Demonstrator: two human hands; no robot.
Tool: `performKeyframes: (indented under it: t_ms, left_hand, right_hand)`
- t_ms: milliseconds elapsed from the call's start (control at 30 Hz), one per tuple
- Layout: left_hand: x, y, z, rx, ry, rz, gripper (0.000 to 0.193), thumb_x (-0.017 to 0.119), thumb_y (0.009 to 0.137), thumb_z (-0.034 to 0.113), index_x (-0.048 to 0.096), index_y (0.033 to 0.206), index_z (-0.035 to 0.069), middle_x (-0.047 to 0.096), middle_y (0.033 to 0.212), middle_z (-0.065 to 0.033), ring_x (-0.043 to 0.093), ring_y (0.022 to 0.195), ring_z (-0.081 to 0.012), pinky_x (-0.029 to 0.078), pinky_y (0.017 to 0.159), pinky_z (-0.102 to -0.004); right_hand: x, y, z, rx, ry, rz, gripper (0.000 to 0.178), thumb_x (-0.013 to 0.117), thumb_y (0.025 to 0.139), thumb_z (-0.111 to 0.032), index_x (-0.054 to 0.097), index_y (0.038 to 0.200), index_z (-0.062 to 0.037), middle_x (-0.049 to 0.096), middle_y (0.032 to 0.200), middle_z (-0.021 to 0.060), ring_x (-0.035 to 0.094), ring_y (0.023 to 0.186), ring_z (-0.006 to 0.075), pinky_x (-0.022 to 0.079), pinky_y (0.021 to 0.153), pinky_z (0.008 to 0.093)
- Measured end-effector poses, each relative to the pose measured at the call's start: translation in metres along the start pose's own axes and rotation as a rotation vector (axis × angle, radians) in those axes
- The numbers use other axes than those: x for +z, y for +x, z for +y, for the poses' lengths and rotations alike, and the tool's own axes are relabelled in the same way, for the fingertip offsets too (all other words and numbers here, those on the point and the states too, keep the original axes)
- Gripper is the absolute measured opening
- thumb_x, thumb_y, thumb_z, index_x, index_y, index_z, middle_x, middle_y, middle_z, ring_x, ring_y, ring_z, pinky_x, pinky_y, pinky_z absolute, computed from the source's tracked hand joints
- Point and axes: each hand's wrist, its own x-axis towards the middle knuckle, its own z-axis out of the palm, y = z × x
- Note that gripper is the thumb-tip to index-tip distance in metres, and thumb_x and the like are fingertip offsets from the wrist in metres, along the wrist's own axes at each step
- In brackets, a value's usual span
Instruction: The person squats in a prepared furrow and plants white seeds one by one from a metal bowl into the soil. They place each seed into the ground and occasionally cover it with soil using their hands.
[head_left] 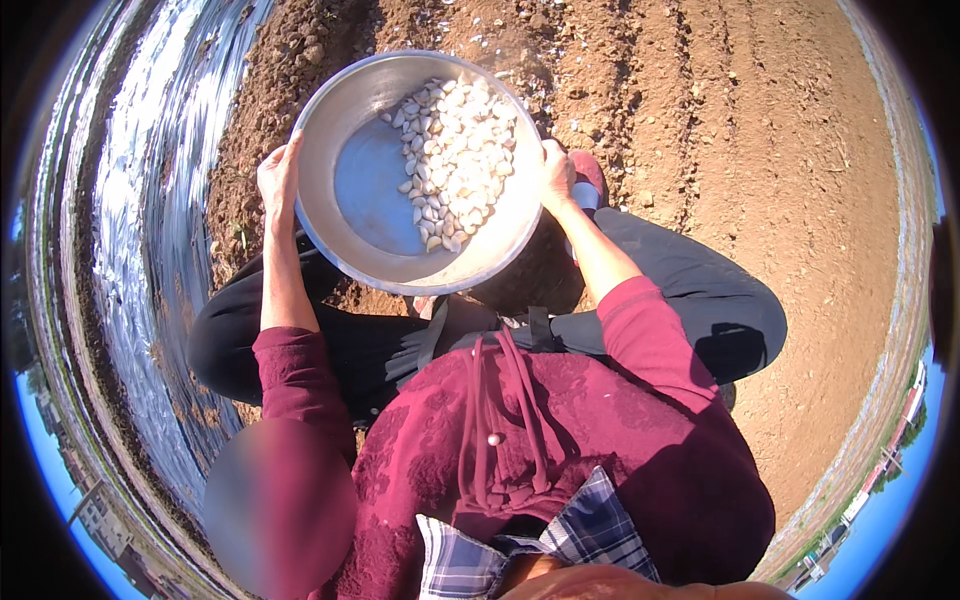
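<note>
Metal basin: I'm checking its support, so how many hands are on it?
2: the left hand holds the metal basin at its left rim, the right hand at its right rim.

The bowl [375, 195] is smooth, shiny metal. Cloves [465, 150] toward its right edge look smooth. The dirt [800, 250] is rough. The red top [610, 420] is dull cloth. The sheet [160, 150] looks like glossy plastic.

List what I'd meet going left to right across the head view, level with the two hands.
Shiny plastic sheeting, strip of rough soil, left hand, metal bowl with garlic cloves toward its right side, right hand, red shoe, wide stretch of soil.
</note>
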Motion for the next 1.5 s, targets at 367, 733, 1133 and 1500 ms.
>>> performKeyframes:
  t_ms: [367, 733, 1133, 1500]
  left_hand:
    - [-0.019, 0.011, -0.002, 0.169, 0.834, 0.043, 0.049, 0.056, 0.088, 0.055, 0.064, 0.083, 0.007, 0.065, 0.076, -0.0146, 0.065, 0.076, -0.0326, 0.049, 0.074, -0.0419]
    - [-0.027, 0.003, 0.027, 0.156, 0.963, -0.002, 0.052, 0.056, 0.087, 0.058, 0.069, 0.089, 0.008, 0.068, 0.08, -0.0151, 0.067, 0.078, -0.0313, 0.051, 0.074, -0.0415]
    - [0.0, -0.017, 0.034, -0.047, 1.072, -0.401, 0.053, 0.057, 0.087, 0.058, 0.075, 0.085, 0.008, 0.069, 0.071, -0.0117, 0.069, 0.069, -0.026, 0.053, 0.07, -0.04]
    - [0.033, -0.004, -0.031, 0.167, 0.651, -0.171, 0.044, 0.064, 0.084, 0.017, 0.058, 0.126, 0.005, 0.068, 0.106, -0.0212, 0.067, 0.1, -0.0326, 0.05, 0.088, -0.0401]
  right_hand:
    - [0.0, -0.005, -0.024, -0.023, 0.01, -0.037, 0.028, 0.053, 0.092, -0.032, 0.062, 0.094, -0.0059, 0.067, 0.08, 0.0229, 0.067, 0.079, 0.0411, 0.051, 0.07, 0.051]
    - [-0.013, 0.007, -0.022, -0.015, -0.077, -0.289, 0.033, 0.063, 0.083, -0.034, 0.065, 0.093, -0.0023, 0.068, 0.086, 0.0227, 0.068, 0.085, 0.0381, 0.052, 0.075, 0.0456]
    - [-0.069, 0.059, -0.015, 0.32, -0.098, -0.797, 0.047, 0.063, 0.089, -0.048, 0.071, 0.083, -0.002, 0.068, 0.068, 0.0077, 0.062, 0.049, 0.0149, 0.051, 0.051, 0.0308]
    - [0.017, 0.142, -0.043, -0.012, 0.087, -0.404, 0.031, 0.071, 0.082, -0.03, 0.071, 0.109, -0.014, 0.073, 0.1, 0.0082, 0.069, 0.093, 0.0198, 0.053, 0.083, 0.0317]
